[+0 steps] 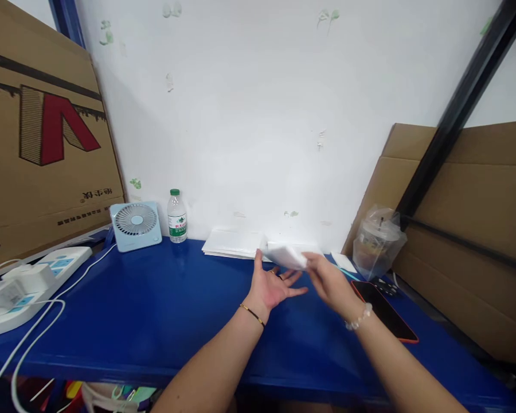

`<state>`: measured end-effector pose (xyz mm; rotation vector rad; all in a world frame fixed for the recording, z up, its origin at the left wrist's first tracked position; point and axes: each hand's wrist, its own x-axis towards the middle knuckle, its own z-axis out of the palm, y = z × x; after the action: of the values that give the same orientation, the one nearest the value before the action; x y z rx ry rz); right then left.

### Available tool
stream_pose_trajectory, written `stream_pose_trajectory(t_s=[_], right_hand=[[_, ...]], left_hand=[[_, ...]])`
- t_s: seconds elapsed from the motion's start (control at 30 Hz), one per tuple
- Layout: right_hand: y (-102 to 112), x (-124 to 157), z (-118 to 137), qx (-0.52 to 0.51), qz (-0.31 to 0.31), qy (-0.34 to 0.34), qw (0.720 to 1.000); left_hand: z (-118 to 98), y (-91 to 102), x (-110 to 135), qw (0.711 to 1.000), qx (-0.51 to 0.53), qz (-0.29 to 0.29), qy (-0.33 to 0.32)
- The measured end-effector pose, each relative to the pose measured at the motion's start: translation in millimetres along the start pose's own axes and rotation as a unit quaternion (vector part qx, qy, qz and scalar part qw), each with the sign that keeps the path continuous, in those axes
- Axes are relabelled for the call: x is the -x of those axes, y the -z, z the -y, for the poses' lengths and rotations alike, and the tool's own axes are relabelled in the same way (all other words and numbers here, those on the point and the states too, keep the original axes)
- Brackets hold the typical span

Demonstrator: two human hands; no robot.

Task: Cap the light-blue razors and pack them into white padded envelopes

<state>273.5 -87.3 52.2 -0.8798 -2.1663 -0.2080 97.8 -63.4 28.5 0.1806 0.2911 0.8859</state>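
Observation:
Over the blue table, my right hand (327, 281) pinches one end of a flat white piece, like folded paper (286, 256), smeared by motion. My left hand (273, 287) is turned palm up with its fingers spread, just below and left of that piece. Whether its fingertips touch it I cannot tell. Against the wall lies a white paper stack (234, 242), and more white sheets (298, 246) show partly behind the held piece.
A light blue fan (136, 225) and a water bottle (177, 218) stand at the back left. A power strip (38, 287) with cords lies left. On the right are a phone or tablet (384, 312), a bagged drink cup (376, 241) and a small white card (343, 262). Cardboard (477, 241) flanks the table.

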Motion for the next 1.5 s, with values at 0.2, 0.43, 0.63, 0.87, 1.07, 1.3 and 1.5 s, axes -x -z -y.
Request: stream_pose_trajectory(t_s=[0.2,0.43,0.63,0.87,1.07,1.3,1.5], right_hand=[[-10.0,30.2,61.2,-0.099,-0.003,0.07,0.993],[-12.3,46.2,62.0,-0.169,-0.075,0.015,0.983],[-3.6,55.5,52.5,-0.328,-0.131,-0.303,0.885],[-2.1,58.1,25.0,-0.396,0.012,-0.482,0.782],[3.6,70.0,-6.1,-0.3,0.15,-0.444,0.831],[-4.6,68.7,-4.0,-0.252,0.153,-0.436,0.85],[-6.2,77.5,-6.8,-0.247,0.148,-0.44,0.851]], left_hand=[[3.9,13.6,18.7,0.995,0.027,-0.007,-0.098],[-1.8,17.4,30.3,0.981,0.072,0.002,-0.182],[13.0,3.8,14.2,0.975,0.071,-0.109,-0.181],[29.8,12.5,47.7,0.973,-0.217,-0.082,-0.017],[-57.8,39.5,122.4,0.785,-0.597,-0.123,-0.11],[-146.8,78.7,94.0,0.75,-0.4,-0.45,-0.273],[-167.7,82.4,58.2,0.721,-0.438,-0.504,-0.185]])
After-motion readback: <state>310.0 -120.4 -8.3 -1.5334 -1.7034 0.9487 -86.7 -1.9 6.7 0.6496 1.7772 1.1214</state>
